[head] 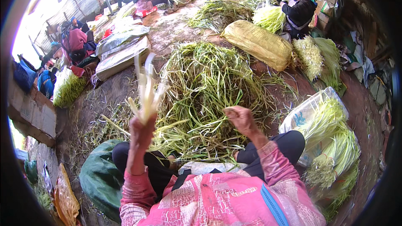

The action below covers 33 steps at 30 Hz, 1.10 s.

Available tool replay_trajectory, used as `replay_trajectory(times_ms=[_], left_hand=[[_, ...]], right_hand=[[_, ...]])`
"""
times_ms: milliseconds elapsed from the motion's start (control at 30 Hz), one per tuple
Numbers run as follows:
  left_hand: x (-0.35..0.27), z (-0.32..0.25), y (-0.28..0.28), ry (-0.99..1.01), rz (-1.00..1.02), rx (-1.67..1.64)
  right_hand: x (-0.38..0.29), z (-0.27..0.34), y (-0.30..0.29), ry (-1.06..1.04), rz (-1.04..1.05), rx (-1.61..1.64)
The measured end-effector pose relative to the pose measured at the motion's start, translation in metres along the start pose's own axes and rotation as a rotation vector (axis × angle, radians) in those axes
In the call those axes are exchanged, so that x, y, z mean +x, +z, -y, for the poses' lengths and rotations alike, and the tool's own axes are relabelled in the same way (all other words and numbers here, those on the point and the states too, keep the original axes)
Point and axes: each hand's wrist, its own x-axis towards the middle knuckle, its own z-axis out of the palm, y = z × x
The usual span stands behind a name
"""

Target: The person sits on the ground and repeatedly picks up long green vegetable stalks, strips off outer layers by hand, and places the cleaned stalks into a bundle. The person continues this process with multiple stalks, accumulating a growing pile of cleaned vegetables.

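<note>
My left hand (pixel 142 131) is raised and closed around a small bunch of pale plant stalks (pixel 147 100), blurred at their upper ends. My right hand (pixel 241 120) hangs over the right side of a large heap of long green leafy stalks (pixel 204 84), its fingers curled together; whether something thin is between them cannot be told. The heap lies on the ground between my bent legs. Yellowish stalks lie at its near left edge, below my left hand.
Tied pale-green bundles (pixel 334 144) rest on a white woven sack (pixel 314 110) to my right. Beyond the heap lies a stuffed yellow sack (pixel 259 44). A green sack (pixel 102 175) is by my left knee. Several people sit around; one at the upper right (pixel 298 11) handles stalks.
</note>
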Motion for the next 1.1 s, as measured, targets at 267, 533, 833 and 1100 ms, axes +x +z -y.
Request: replay_trajectory(times_ms=[267, 533, 833, 1100], left_hand=[[-0.045, 0.024, 0.077, -0.301, 0.59, -0.6], [-0.045, 0.025, 0.088, -0.413, 0.52, -0.682], [-0.048, 0.024, 0.099, -0.415, 0.517, -0.826], [-0.05, 0.018, 0.096, -0.117, 0.337, -0.633]], right_hand=[[-0.004, 0.044, 0.067, 0.145, 0.14, 0.93], [-0.007, 0.048, 0.059, 0.217, 0.128, 0.903], [-0.007, 0.045, 0.038, 0.16, 0.331, 0.723], [-0.014, 0.041, 0.042, 0.116, 0.174, 0.69]])
